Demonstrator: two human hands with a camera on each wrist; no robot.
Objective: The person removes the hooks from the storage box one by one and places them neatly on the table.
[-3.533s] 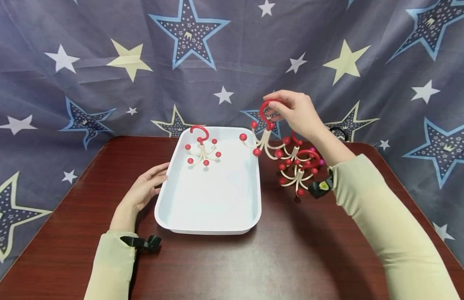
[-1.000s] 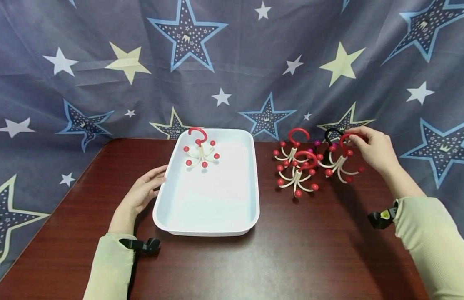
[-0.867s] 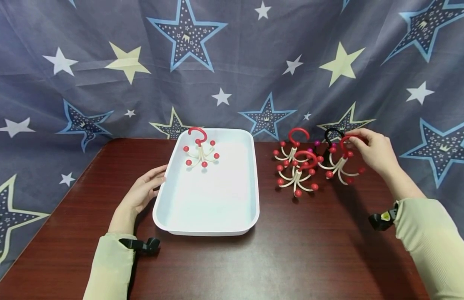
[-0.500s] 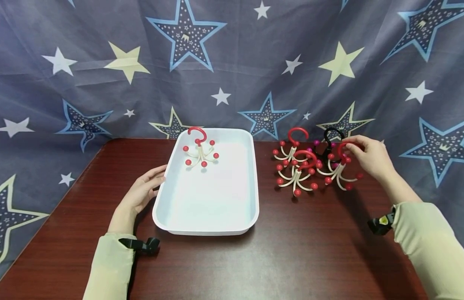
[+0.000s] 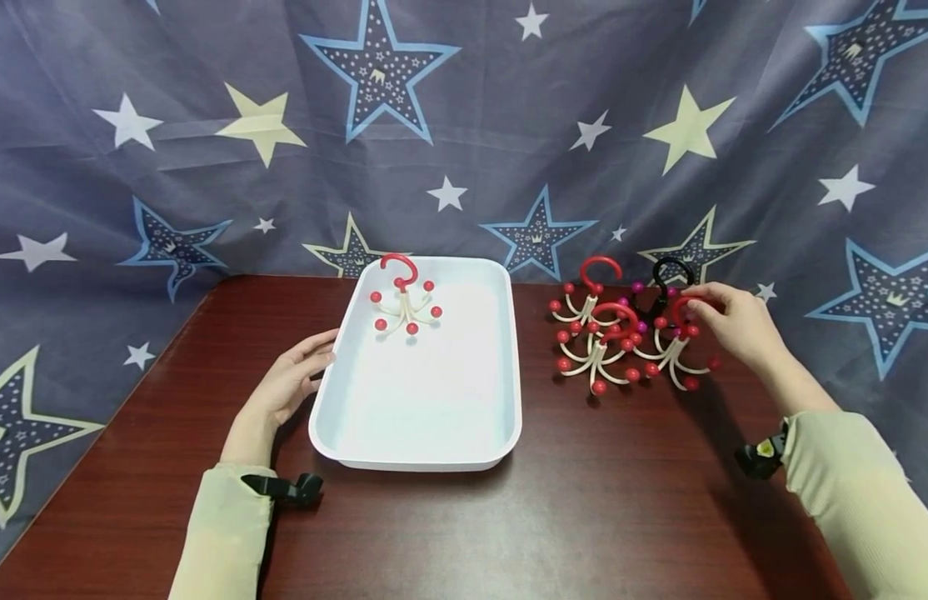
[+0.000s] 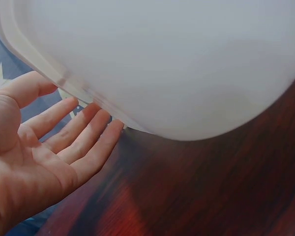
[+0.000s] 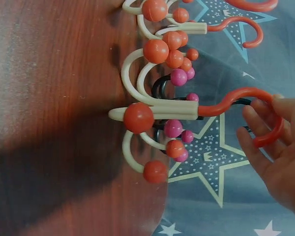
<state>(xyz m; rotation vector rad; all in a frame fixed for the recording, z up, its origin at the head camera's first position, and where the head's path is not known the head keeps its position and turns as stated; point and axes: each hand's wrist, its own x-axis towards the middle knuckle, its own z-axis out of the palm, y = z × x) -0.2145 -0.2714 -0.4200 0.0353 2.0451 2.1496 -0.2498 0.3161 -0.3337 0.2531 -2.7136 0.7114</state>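
Note:
My right hand pinches the red hook of a multi-arm hook hanger with cream arms and red ball tips. In the right wrist view this hanger looks upright, low at the tabletop; whether it bears its weight there I cannot tell. My left hand touches the left side of a white tray, its fingertips loosely against the rim. Inside the tray, at its far left, stands another red-and-cream hanger.
Two more red-and-cream hangers, one in front and one behind, stand close left of the held one. Behind them is a black hanger with magenta balls, partly hidden. A star-patterned cloth hangs behind the brown table.
My right hand has carried its hanger rightward from beside the tray's far right corner, then lowered it and drawn it slightly left beside the other hangers. The left hand and tray have stayed put.

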